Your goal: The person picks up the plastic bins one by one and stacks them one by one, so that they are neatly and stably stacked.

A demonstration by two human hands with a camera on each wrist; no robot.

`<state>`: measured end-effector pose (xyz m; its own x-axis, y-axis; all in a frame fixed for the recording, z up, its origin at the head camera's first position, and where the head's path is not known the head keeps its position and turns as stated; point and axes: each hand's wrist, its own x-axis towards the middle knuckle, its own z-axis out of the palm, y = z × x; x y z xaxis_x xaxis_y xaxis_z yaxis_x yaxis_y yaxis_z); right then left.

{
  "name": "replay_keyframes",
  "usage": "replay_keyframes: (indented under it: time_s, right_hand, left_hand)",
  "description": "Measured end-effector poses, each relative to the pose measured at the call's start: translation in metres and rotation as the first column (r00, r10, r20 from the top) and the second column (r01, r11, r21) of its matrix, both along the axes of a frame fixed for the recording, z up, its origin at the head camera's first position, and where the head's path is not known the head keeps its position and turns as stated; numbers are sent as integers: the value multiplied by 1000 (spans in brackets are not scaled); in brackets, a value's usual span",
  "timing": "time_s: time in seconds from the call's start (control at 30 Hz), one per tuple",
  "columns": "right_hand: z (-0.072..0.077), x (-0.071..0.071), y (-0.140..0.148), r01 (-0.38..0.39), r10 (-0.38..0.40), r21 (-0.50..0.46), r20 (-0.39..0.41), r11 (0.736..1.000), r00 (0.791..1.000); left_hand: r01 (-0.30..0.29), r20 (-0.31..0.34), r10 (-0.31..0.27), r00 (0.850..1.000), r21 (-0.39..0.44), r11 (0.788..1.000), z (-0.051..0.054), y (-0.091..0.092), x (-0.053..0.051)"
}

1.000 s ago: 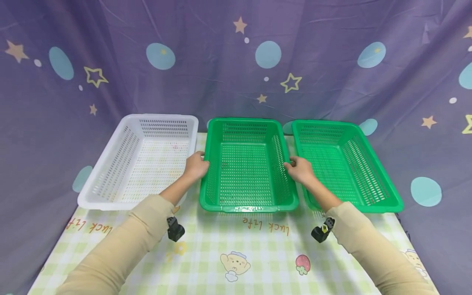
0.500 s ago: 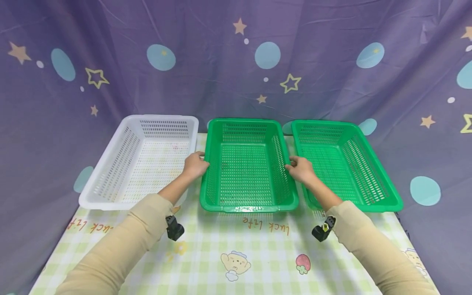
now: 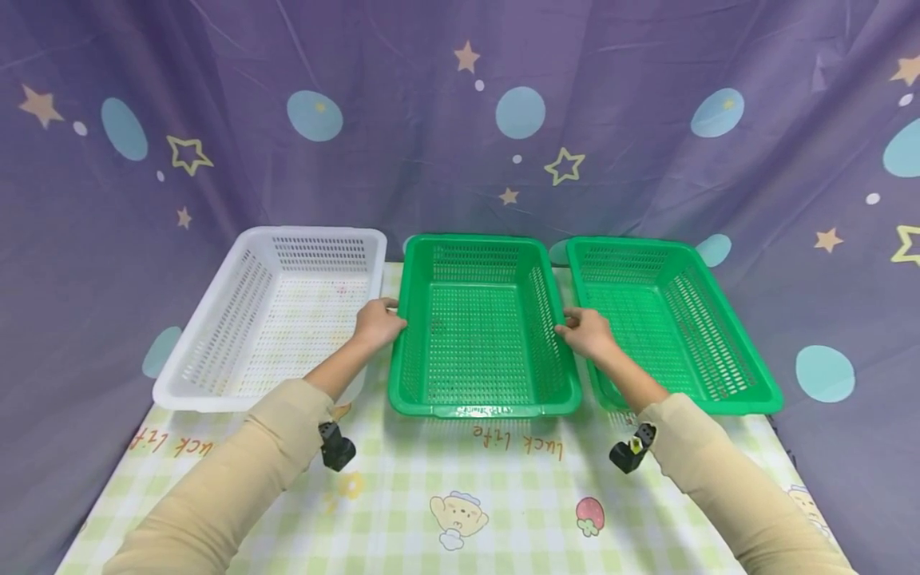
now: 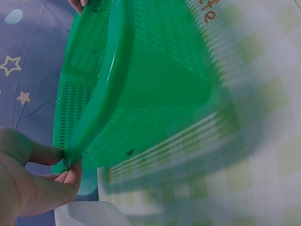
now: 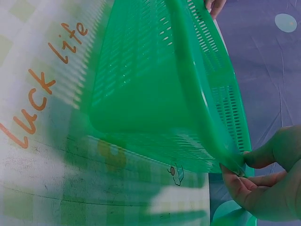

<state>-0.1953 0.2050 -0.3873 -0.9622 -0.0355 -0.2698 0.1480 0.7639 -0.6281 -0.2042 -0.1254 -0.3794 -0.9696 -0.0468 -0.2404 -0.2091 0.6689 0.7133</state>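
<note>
A green plastic basket [image 3: 476, 343] with perforated walls and floor stands upright in the middle of the head view. My left hand [image 3: 378, 323] grips its left rim; in the left wrist view the thumb lies on top of the rim [image 4: 106, 106] and fingers curl beneath. On the opposite side, my right hand [image 3: 588, 332] pinches the right rim the same way, as the right wrist view shows at the rim [image 5: 200, 101]. Nothing lies inside this basket. Whether its base touches the cloth is hard to tell; a shadow falls beside it.
To the left is a white perforated basket [image 3: 269, 399], close to my left hand. A second green basket [image 3: 743, 335] is at the right, partly behind my right forearm. A checked tablecloth [image 3: 532, 511] covers the table. Purple curtain [image 3: 431, 184] hangs behind and at both sides.
The head view has tilted up very slightly. Both hands keep their hold on the middle green basket, and all the baskets stay in place.
</note>
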Motion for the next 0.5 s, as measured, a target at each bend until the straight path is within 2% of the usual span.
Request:
replay_keyframes:
  time_s: [0.5]
  right_hand:
    - [3, 3, 2, 11, -11, -28, 19, 1000, 1000]
  left_hand:
    - [-14, 1, 14, 1000, 14, 1000, 3, -1, 3]
